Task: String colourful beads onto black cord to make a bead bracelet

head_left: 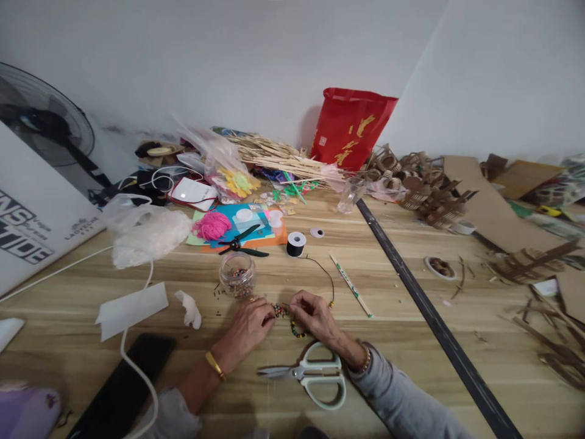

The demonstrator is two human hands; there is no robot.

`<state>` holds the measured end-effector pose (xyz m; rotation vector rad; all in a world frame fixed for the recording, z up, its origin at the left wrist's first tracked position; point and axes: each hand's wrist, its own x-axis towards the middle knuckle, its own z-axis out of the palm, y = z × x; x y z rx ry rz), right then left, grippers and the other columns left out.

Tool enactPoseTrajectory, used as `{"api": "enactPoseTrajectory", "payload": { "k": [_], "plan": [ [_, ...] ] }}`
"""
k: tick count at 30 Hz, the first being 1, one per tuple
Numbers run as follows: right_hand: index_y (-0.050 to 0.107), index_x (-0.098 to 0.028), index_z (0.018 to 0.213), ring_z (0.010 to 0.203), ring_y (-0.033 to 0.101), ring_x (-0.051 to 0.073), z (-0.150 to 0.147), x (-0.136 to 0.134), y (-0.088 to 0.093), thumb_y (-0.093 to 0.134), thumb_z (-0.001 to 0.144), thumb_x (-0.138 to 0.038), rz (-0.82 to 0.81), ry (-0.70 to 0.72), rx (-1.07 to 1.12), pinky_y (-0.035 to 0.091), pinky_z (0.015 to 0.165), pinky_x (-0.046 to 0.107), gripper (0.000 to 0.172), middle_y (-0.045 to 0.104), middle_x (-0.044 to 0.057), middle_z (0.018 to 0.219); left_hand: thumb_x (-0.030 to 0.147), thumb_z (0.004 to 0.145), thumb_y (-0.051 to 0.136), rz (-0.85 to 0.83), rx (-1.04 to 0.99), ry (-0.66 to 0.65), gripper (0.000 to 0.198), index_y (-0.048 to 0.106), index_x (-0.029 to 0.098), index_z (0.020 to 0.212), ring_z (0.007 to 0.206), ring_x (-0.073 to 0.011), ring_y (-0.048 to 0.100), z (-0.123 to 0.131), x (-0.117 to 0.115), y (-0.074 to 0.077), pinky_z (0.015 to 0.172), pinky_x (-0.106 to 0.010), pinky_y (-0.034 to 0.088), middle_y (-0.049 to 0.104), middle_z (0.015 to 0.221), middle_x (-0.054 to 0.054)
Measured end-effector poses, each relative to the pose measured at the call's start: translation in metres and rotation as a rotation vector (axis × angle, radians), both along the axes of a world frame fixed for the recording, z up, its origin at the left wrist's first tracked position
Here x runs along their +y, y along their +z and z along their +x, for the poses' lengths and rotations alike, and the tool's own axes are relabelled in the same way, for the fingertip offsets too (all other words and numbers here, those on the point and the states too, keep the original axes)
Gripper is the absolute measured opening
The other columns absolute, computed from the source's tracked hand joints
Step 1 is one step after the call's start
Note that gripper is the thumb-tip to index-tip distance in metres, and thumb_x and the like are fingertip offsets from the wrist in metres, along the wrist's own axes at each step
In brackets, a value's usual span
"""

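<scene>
Farthest left of our left hand and nearer our body, we have a dark flat slab under a white cable. Closer in, a strip of white paper and then a crumpled tissue lie to that hand's left. Beyond its knuckles, we see pliers with their handles spread and, just past the fingers, a clear jar partly filled with small coloured beads.

Our left hand rests low with its fingers bent in; we cannot tell whether it grips anything. A small cluster of beads sits right at its fingertips, between our two hands. Beyond this gap stands a spool of black cord.

The beaded cord curves just below the fingers of our right hand, whose thumb and forefinger are pinched together on it. More of its dark length arcs beyond that hand, toward the spool. Scissors lie on our side of the right hand, blades pointing left, and a paper-wrapped stick slants beyond its wrist, to the right.
</scene>
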<state>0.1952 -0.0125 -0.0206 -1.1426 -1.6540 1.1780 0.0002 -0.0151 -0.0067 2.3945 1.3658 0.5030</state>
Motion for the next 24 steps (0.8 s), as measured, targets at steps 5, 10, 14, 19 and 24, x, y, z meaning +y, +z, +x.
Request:
{"api": "enactPoseTrajectory", "payload": {
  "k": [5,10,14,19,24],
  "plan": [
    [0.057,-0.016,0.074,0.051,0.042,0.009,-0.001,0.0,0.001,0.058,0.084,-0.045,0.011,-0.01,-0.005,0.033,0.048,0.02,0.031,0.05,-0.002,0.06,0.009,0.085,0.051,0.03,0.089,-0.011,0.02,0.065,0.017,0.074,0.075,-0.019,0.061,0.0,-0.001,-0.003,0.071,-0.028,0.044,0.065,0.075,-0.004],
    [0.057,-0.016,0.074,0.05,0.04,0.009,-0.001,0.0,0.002,0.058,0.084,-0.043,0.007,0.003,-0.022,0.031,0.047,0.021,0.029,0.048,-0.002,0.059,0.01,0.088,0.044,0.056,0.198,-0.044,0.024,0.064,0.017,0.077,0.078,-0.0208,0.06,0.001,-0.005,0.004,0.074,-0.031,0.043,0.066,0.079,-0.006],
    [0.057,-0.016,0.074,0.052,0.04,0.009,0.0,0.0,0.003,0.058,0.083,-0.041,0.007,0.0,-0.026,0.031,0.048,0.021,0.027,0.048,-0.002,0.06,0.005,0.087,0.039,0.074,0.251,-0.026,0.03,0.063,0.017,0.074,0.076,-0.0222,0.059,-0.01,-0.01,0.006,0.076,-0.034,0.043,0.065,0.078,-0.007],
    [0.056,-0.016,0.074,0.051,0.039,0.009,-0.001,0.001,0.004,0.058,0.083,-0.04,-0.012,0.01,-0.007,0.031,0.048,0.021,0.025,0.047,-0.003,0.058,0.004,0.085,0.036,0.127,0.224,0.101,0.031,0.06,0.018,0.073,0.074,-0.0236,0.057,-0.047,-0.017,-0.001,0.074,-0.036,0.043,0.063,0.077,-0.007],
    [0.056,-0.016,0.074,0.051,0.04,0.009,0.0,0.001,0.003,0.058,0.083,-0.04,-0.012,-0.001,0.0,0.031,0.047,0.02,0.026,0.048,-0.002,0.059,0.004,0.082,0.037,0.276,0.23,0.186,0.028,0.061,0.018,0.088,0.093,-0.0273,0.057,-0.075,-0.031,-0.001,0.086,-0.04,0.041,0.065,0.094,-0.011]
  ]
}}
